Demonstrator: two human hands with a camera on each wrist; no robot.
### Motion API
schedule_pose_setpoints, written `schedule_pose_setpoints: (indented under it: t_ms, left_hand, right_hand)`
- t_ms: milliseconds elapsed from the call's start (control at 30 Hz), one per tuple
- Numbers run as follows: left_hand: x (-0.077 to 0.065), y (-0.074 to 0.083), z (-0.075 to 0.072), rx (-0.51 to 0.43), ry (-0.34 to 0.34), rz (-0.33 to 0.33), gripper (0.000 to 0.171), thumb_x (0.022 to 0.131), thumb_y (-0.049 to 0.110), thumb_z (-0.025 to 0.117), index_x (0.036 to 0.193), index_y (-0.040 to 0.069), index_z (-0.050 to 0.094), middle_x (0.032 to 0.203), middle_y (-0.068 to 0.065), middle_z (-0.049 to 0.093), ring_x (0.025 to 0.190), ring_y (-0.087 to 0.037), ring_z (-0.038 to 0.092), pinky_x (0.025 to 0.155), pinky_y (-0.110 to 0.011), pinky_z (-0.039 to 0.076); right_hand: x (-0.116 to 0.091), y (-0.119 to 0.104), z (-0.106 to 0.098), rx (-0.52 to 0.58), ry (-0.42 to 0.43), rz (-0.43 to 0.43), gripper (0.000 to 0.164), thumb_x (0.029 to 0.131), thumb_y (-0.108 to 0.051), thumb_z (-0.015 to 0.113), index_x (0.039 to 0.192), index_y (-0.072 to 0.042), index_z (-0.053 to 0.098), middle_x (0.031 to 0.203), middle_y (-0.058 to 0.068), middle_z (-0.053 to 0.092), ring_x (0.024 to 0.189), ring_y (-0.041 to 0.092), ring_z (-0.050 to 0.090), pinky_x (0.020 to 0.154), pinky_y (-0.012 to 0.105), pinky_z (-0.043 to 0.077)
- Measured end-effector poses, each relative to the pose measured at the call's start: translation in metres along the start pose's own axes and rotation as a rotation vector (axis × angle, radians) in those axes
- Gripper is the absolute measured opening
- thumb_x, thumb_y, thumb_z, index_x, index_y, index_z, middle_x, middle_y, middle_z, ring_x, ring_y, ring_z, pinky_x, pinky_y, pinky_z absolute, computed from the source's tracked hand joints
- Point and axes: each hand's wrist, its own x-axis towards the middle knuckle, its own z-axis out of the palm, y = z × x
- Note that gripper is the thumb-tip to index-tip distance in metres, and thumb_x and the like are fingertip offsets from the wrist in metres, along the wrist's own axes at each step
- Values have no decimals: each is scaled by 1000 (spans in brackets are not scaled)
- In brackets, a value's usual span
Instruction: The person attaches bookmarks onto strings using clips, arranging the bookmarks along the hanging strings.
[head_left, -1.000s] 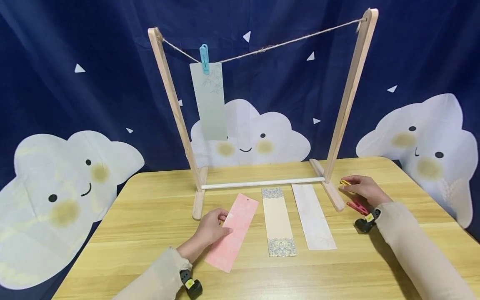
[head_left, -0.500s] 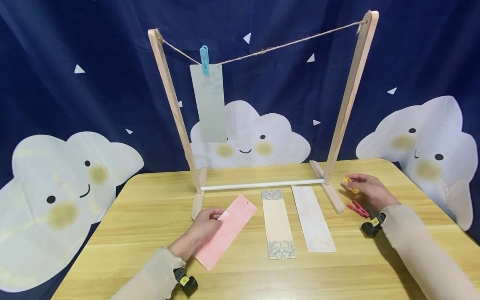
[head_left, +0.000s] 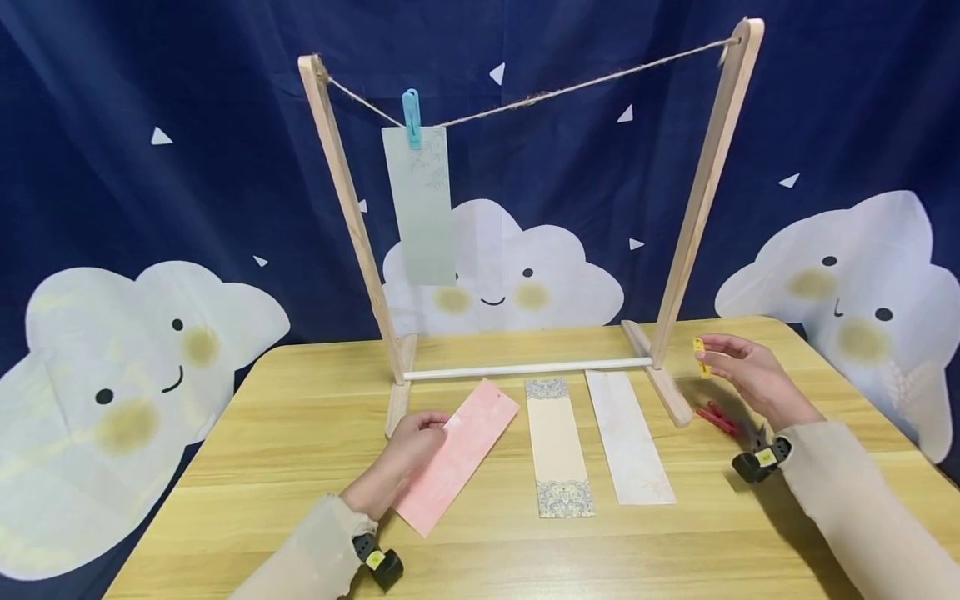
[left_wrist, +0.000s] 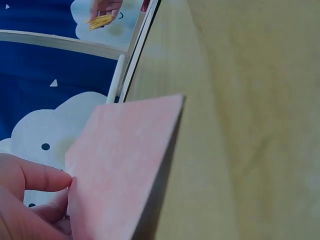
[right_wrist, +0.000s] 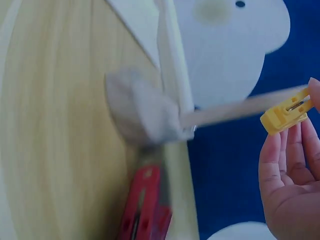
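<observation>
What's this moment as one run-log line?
left hand: holds pink card; right hand: holds yellow clip; cord: green card, blue clip; table: cream card, white card, red clip

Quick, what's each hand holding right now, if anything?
Left hand: holding the pink card by one edge.
Right hand: pinching a yellow clothespin.

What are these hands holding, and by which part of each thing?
The left hand holds the pink card by one long edge. The right hand pinches the yellow clip between thumb and fingers; which end, I can't tell.
</observation>
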Motion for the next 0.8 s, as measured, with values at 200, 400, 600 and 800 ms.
schedule_pose_setpoints:
  t_ms: [200,400,600,800]
  left_hand:
    - [0,7,1,-60,-4,-8,28,82,-1,55,109,-6,62,93,-8,58,83,-15,51,71,-23,43]
    - [3,24,-4,-91,1,44,26,85,-1,57,109,-7,62,94,-10,61,81,-12,54,70,-20,46]
    - [9,43,-10,-155,-13,109,25,86,-3,57,110,-8,60,91,-7,62,78,-8,56,70,-19,48]
    - [12,62,-14,-189,-25,143,26,87,-2,57,113,-8,58,94,-5,62,80,-6,57,73,-22,49]
  right_hand:
    - [-1,-10,28,-57,-53,-58,20,90,-6,61,100,-22,63,92,-15,65,83,-1,62,73,12,51]
    - [6,-36,58,-380,-82,-14,31,90,-27,65,116,-15,52,97,-22,59,89,-2,56,79,12,48]
    - [13,-51,90,-249,-131,-91,21,88,-12,67,107,-15,58,93,-16,63,84,2,58,75,13,50]
    - [19,-61,124,-169,-166,-183,19,85,-2,67,98,-15,62,88,-12,66,79,3,60,71,14,51]
